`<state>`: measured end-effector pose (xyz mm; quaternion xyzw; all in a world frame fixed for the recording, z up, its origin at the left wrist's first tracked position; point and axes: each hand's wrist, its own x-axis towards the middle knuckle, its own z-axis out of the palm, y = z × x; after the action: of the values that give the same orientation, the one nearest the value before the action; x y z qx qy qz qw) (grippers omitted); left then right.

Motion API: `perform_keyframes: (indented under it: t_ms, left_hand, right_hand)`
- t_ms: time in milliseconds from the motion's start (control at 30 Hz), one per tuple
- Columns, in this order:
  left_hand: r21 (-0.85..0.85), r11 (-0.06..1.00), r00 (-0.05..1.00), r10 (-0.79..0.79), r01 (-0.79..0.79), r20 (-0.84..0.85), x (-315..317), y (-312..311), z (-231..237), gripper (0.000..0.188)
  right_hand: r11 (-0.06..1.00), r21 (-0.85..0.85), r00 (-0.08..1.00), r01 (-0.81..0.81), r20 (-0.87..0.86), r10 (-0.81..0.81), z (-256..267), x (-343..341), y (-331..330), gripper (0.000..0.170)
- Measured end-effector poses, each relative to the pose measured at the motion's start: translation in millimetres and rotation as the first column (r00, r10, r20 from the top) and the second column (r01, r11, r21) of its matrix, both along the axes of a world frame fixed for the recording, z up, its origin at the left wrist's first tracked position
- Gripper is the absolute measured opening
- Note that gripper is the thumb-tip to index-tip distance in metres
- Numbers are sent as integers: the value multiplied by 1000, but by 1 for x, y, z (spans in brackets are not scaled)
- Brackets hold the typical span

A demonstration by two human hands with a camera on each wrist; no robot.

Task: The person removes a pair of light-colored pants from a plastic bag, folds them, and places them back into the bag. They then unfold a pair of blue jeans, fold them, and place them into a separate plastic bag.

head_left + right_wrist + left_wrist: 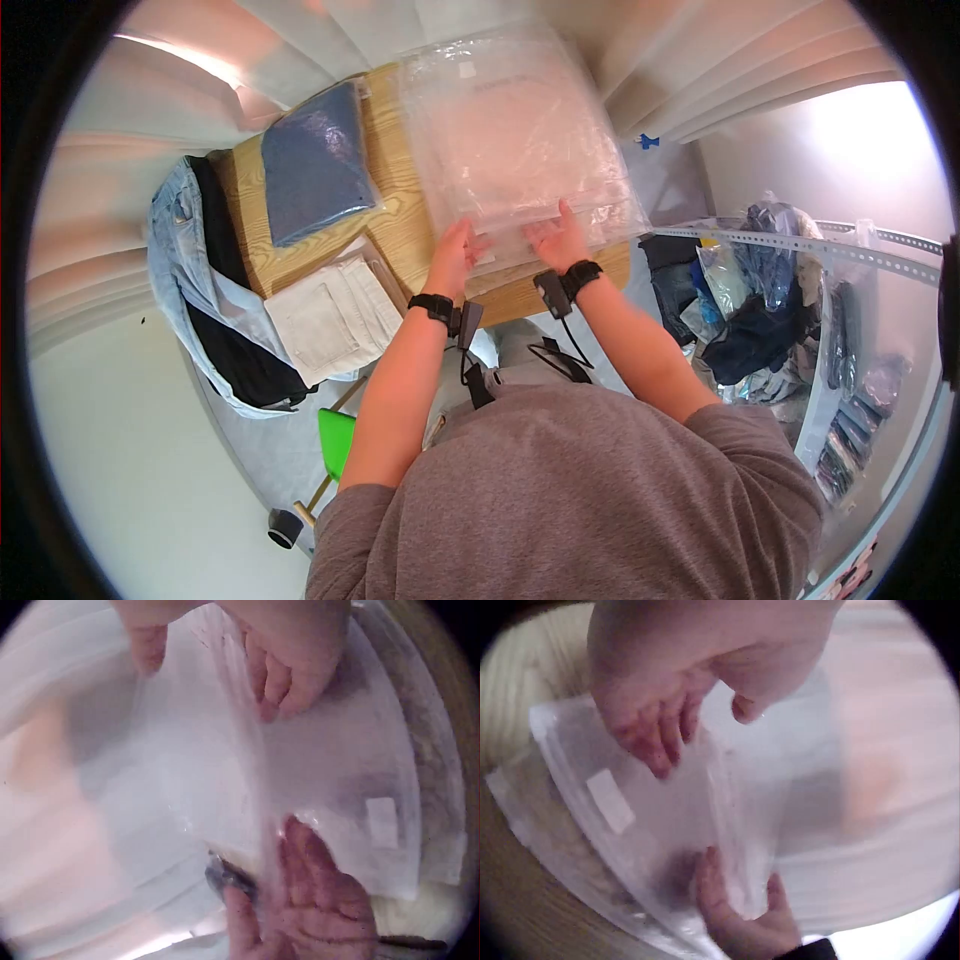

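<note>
A large clear plastic bag (520, 130) lies flat in a stack on the wooden table. At its near edge, my left hand (458, 258) and right hand (556, 243) are a short way apart. In the left wrist view, a raised plastic fold (724, 802) runs between the thumb and fingers of my right hand (746, 922); my left hand (697, 675) has its thumb apart from its fingers. The right wrist view shows my left hand (315, 900) with straight fingers against the plastic. My right hand (262, 645) straddles the fold, thumb and fingers spread.
A bagged dark blue garment (318, 165) and folded off-white trousers (335, 315) lie on the table (400, 175). Denim clothing (190, 235) hangs over its left edge. At right, a metal rack (850, 250) stands by piled clothes (760, 330). A green stool (337, 440) is below left.
</note>
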<state>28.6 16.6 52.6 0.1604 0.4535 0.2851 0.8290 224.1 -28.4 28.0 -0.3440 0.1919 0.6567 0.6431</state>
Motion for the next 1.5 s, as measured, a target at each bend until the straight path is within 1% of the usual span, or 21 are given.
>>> perform_keyframes:
  t_ms: [33,67,133,233,300,367,433,467,500,533,700,767,867,933,1000,1067,1100,1167,1300,1433,1500]
  left_hand:
    - [245,969,933,63,28,-355,-5,-5,-16,26]
    - [447,883,744,203,141,-636,-11,-9,-31,26]
    - [443,881,675,225,167,-703,-27,-15,-58,28]
    - [449,876,590,270,177,-761,-30,-17,-72,30]
    - [461,872,575,296,164,-763,-27,-14,-70,31]
    - [447,847,404,315,289,-859,-25,-7,-66,32]
    - [423,862,395,299,278,-869,-19,-6,-59,32]
    - [398,876,383,281,273,-880,-17,-5,-55,32]
    - [398,877,384,282,269,-879,-15,-5,-50,32]
    - [401,865,387,274,302,-881,-14,-4,-45,30]
    - [459,829,398,323,319,-859,-5,-4,-15,29]
    - [456,723,387,277,519,-880,-2,-1,-11,16]
    - [532,655,435,325,537,-840,4,-1,9,11]
    - [586,645,470,370,490,-801,2,-4,12,10]
    - [640,630,503,419,439,-756,-4,-8,17,10]
    - [723,491,461,558,486,-690,-24,-13,27,11]
    - [722,490,458,561,488,-690,-35,-16,43,11]
    - [649,613,517,413,451,-750,-63,-24,77,12]
    - [616,633,525,361,469,-771,-138,-42,100,8]
    - [597,634,469,385,492,-795,-204,-71,108,6]
    - [556,695,397,401,455,-826,-229,-83,109,5]
  right_hand:
    - [1000,2,1000,-1,-5,1,-7,6,7,55]
    - [993,-112,999,-22,30,26,-14,13,13,53]
    - [899,-439,988,-6,137,74,-21,16,31,41]
    - [900,-415,947,-137,211,242,-23,30,33,27]
    - [931,-347,966,-110,183,183,-25,33,37,29]
    - [957,-281,981,-78,151,124,-25,38,37,31]
    - [935,-174,789,-309,501,354,-9,43,36,16]
    - [934,-176,786,-312,504,358,-2,44,42,16]
    - [957,-229,936,-176,261,234,2,45,53,16]
    - [948,-314,998,-53,10,60,5,46,61,18]
    - [975,-184,969,-128,-233,83,-14,75,66,17]
    - [982,-139,952,-130,-295,85,-21,83,67,17]
    - [960,-175,972,-217,-134,195,-3,75,70,15]
    - [929,-371,994,-8,98,48,30,52,73,14]
    - [936,-348,989,-55,107,98,21,54,71,15]
    - [941,-324,982,-103,115,147,-1,62,68,15]
    - [935,-303,970,-182,103,222,-14,67,67,15]
    - [924,-278,951,-262,90,297,-29,71,64,15]
    - [882,-332,887,-334,206,414,-34,60,60,20]
    - [827,-443,835,-345,257,486,-39,53,53,26]
    - [820,-438,859,-370,176,481,-36,48,46,30]
